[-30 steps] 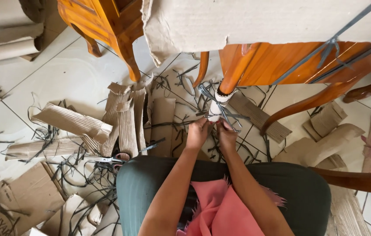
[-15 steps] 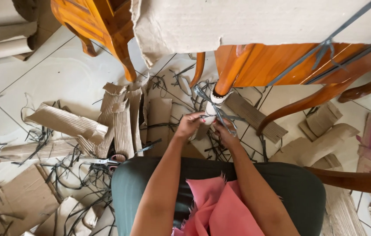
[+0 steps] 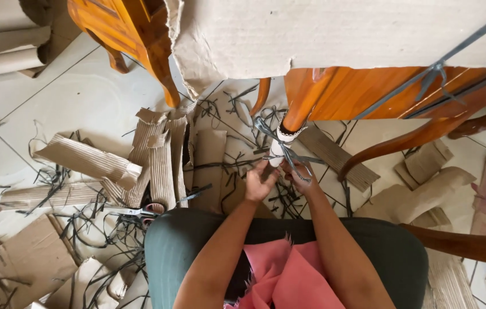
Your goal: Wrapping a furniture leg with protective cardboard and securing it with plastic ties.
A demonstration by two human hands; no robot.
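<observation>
Both arms reach forward and down over the knees to a curved orange wooden chair leg (image 3: pixel 299 117) whose foot carries a white padded wrap (image 3: pixel 278 147) tied with grey plastic strapping (image 3: pixel 289 153). The left hand (image 3: pixel 260 182) curls its fingers around the wrap's lower end, and the right hand (image 3: pixel 302 176) pinches the strapping just beside it. Scissors (image 3: pixel 140 210) lie on the tiled floor (image 3: pixel 83 97) among corrugated cardboard scraps (image 3: pixel 157 154).

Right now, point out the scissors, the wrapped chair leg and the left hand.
scissors (image 3: pixel 152 209), head view, on the red handle loop.
wrapped chair leg (image 3: pixel 282 139), head view, on the white wrap near its foot.
left hand (image 3: pixel 261 182), head view, on the back of the hand.
</observation>
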